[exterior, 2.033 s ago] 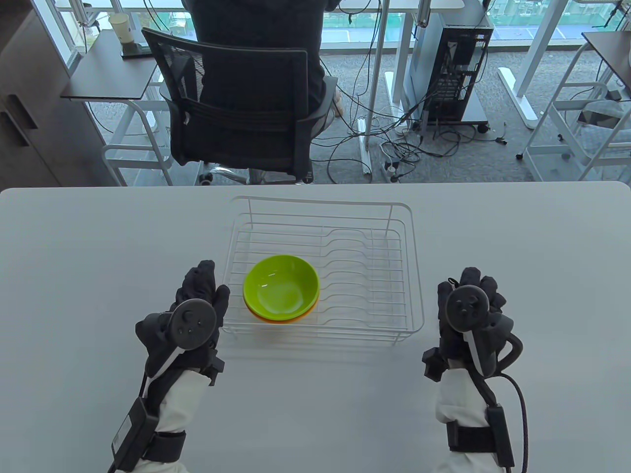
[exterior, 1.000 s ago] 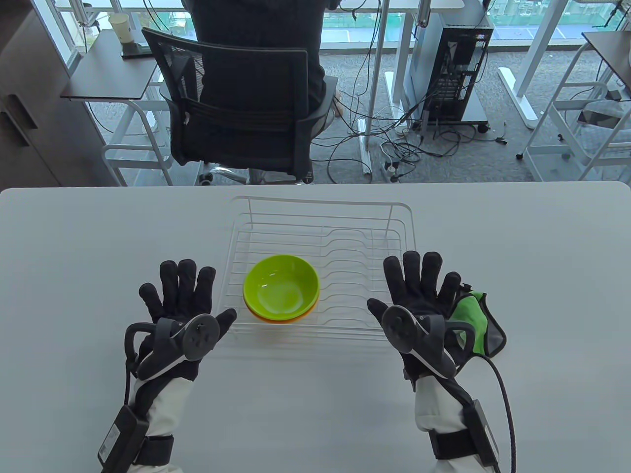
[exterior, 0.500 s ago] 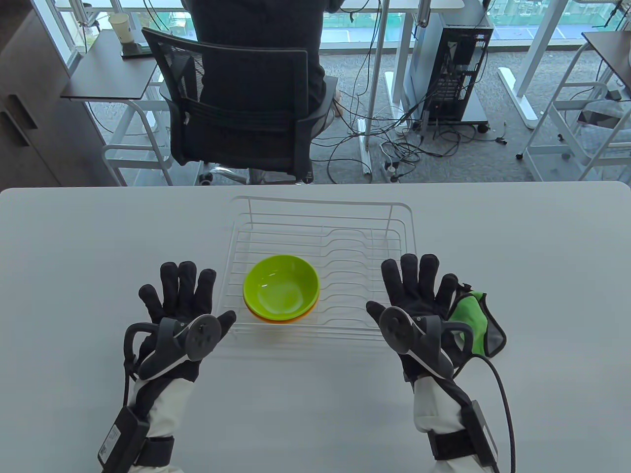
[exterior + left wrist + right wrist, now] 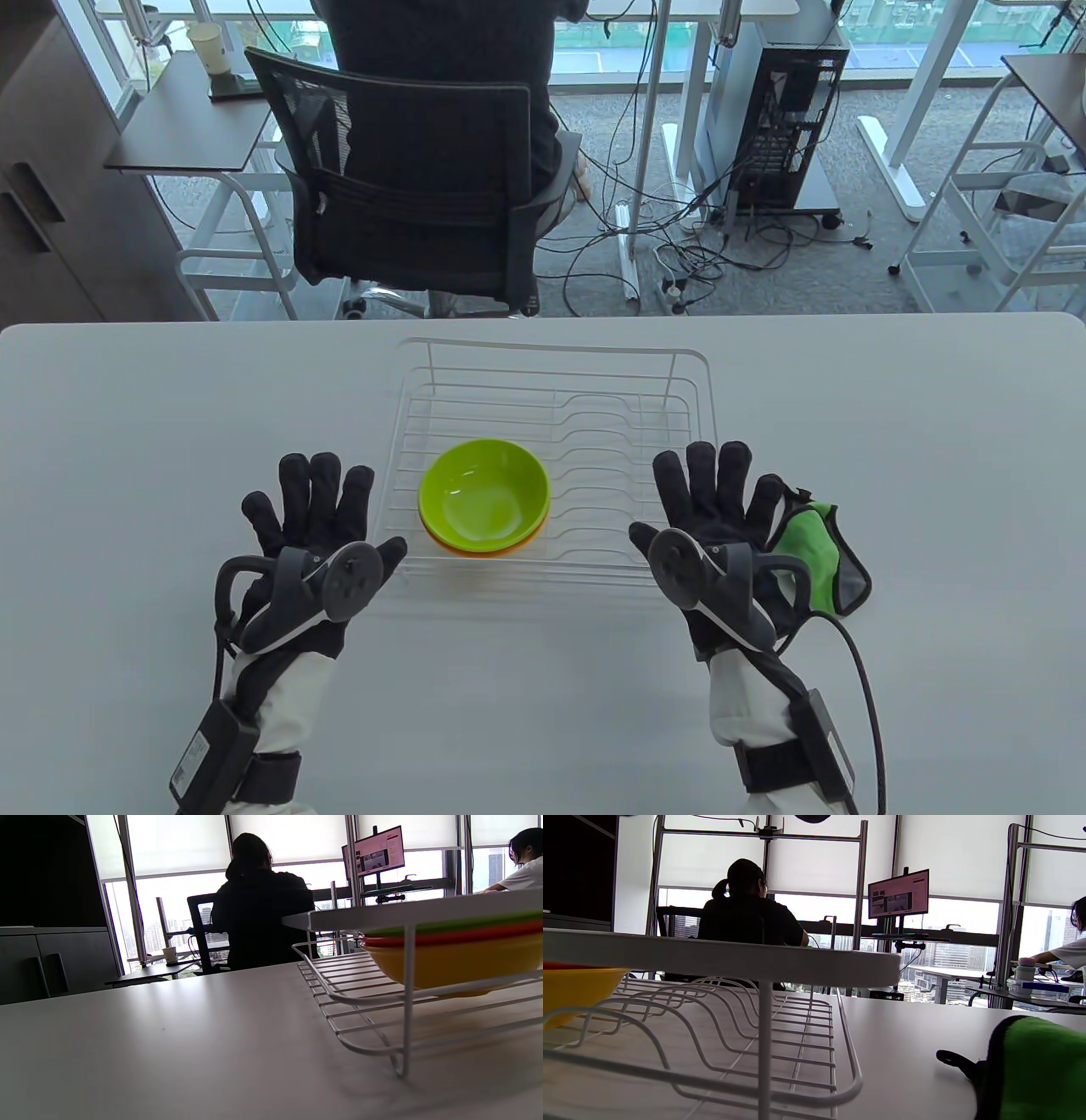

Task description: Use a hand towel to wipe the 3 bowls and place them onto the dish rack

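Note:
A stack of three bowls, green (image 4: 484,497) on top, then red and yellow (image 4: 458,963), sits in the front left of the white wire dish rack (image 4: 679,373). My left hand (image 4: 310,514) lies flat on the table just left of the rack, fingers spread and holding nothing. My right hand (image 4: 713,501) lies flat at the rack's front right corner, fingers straight. The green hand towel with a dark edge (image 4: 819,543) lies on the table right beside my right hand, and fills the lower right of the right wrist view (image 4: 1039,1069).
A person sits in a black mesh office chair (image 4: 407,187) beyond the table's far edge. Desks, a computer tower (image 4: 780,110) and loose cables stand on the floor behind. White table surface (image 4: 543,705) stretches between my wrists.
Two seconds ago both hands stood edge-up beside the rack, the right one over the towel. They have since turned palm-down and flat, uncovering the towel. Almost still for the last second.

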Demonstrator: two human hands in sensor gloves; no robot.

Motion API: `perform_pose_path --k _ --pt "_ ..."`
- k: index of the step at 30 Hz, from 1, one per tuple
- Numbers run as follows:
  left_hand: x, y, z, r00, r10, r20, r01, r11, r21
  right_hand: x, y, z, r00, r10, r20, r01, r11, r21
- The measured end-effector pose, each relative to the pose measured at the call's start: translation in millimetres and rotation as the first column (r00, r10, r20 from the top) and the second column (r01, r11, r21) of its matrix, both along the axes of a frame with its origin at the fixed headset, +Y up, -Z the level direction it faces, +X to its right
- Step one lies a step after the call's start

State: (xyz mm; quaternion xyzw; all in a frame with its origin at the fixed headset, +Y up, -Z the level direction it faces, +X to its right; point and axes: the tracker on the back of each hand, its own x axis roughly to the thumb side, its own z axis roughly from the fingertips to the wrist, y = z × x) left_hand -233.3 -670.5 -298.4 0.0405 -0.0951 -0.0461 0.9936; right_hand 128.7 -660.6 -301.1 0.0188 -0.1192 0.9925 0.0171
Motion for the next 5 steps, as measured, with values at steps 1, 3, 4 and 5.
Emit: perform_pose_path --k 1,3,4,5 --pt "0.0 -0.3 -0.1 1.0 0.001 0.0 -0.001 1.0 -0.005 -0.1 -0.1 0.1 1.0 0.001 0.0 -0.001 1.0 0.0" --pt "0.2 -0.4 0.0 1.0 0.001 0.0 -0.001 1.0 -0.01 -0.5 -0.1 0.1 1.0 0.004 0.001 -0.004 1.0 -0.002" --pt "0.3 -0.3 0.1 1.0 0.001 -0.001 -0.001 1.0 -0.011 -0.5 -0.1 0.1 1.0 0.005 0.001 -0.005 1.0 -0.002" --pt "0.4 -0.3 0.2 1.0 0.0 -0.001 0.0 1.0 -0.013 -0.6 -0.2 0.1 1.0 0.005 0.001 -0.005 1.0 -0.003"
